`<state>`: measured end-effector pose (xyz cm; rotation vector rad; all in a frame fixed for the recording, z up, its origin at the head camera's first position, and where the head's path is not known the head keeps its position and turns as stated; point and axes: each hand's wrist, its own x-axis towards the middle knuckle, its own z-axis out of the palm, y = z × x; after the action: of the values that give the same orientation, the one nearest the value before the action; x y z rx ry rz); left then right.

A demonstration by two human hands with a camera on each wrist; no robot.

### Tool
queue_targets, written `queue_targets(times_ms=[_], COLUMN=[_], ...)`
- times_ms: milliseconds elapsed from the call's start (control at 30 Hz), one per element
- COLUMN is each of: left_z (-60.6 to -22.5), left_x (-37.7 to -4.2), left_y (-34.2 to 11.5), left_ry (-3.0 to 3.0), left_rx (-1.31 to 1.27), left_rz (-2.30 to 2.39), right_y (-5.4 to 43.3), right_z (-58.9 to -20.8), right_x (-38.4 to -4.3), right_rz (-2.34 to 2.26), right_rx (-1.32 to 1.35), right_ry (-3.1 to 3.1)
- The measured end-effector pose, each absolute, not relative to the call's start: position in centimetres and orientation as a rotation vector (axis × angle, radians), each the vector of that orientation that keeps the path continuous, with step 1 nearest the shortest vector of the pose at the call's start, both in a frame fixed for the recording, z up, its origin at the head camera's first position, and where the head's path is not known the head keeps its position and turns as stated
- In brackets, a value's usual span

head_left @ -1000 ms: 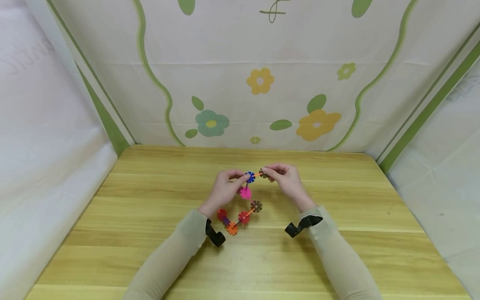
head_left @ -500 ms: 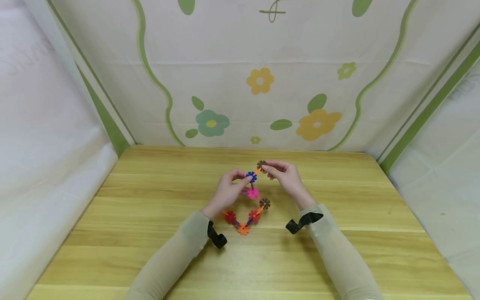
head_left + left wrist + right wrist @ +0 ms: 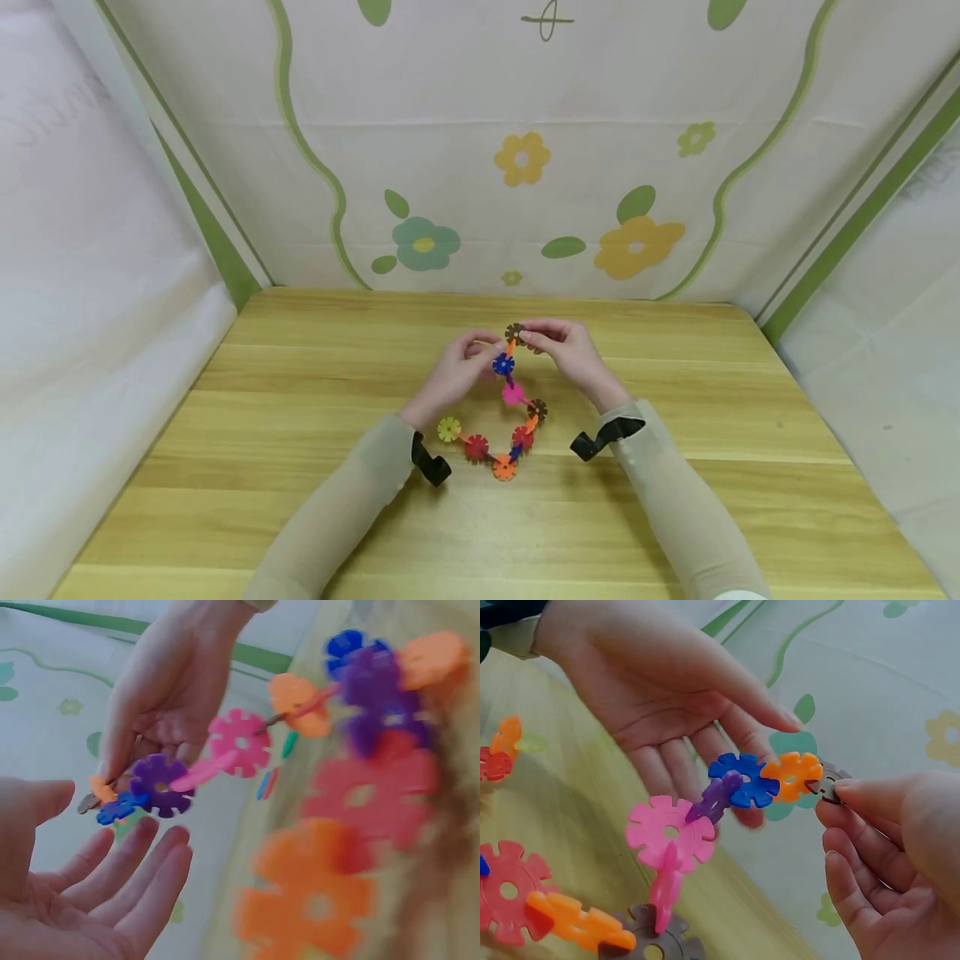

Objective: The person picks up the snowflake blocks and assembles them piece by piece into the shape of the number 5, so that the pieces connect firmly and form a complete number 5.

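Note:
A chain of slotted plastic snowflake discs hangs in a curve over the table. My right hand [image 3: 562,350] pinches the brown disc [image 3: 829,784] at its upper end between thumb and fingers. From there run an orange disc [image 3: 793,777], a blue disc [image 3: 744,780], a purple one [image 3: 717,796] and a pink disc [image 3: 670,831]. Lower down come another brown disc [image 3: 537,410], red discs, an orange disc [image 3: 505,467] and a yellow-green disc [image 3: 449,429] at the other end. With fingers spread, my left hand [image 3: 667,697] is beside the blue disc and grips nothing.
The wooden table [image 3: 300,492] extends beneath both forearms. White cloth panels with printed flowers [image 3: 522,158] stand behind it and on both sides. A black strap [image 3: 431,460] sits on the left wrist, another strap [image 3: 606,438] on the right.
My left hand has let go of the blue disc. The chain's lower part has swung right and slightly toward me, bringing the yellow-green end disc into sight. The right hand shifted slightly up and left.

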<state>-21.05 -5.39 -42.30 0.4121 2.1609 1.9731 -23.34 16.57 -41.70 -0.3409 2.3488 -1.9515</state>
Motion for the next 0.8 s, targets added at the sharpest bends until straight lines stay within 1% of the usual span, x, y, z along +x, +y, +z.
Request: queue_targets(times_ms=[200,333,600,800], left_z=[-41.7,-41.8,-42.1,-42.2], left_x=[-22.0,-22.3,-22.1,-22.1], left_y=[-5.2,-5.3,-5.9,-6.1], left_ry=[2.318,2.378,2.393,2.383], left_rx=[0.418,0.437,0.377,0.389], left_rz=[1.93,1.91,1.939,1.96], right_y=[16.3,17.1,21.1,23.8], right_z=[-41.8,-42.0,-42.6,-43.8], right_x=[-23.3,-23.5,-24.4,-24.9], right_rz=[-1.961,-1.928,-1.891,-1.751], right_rx=[-0.412,-0.416,-0.226,-0.117], right_ry=[2.327,2.355,2.46,2.55])
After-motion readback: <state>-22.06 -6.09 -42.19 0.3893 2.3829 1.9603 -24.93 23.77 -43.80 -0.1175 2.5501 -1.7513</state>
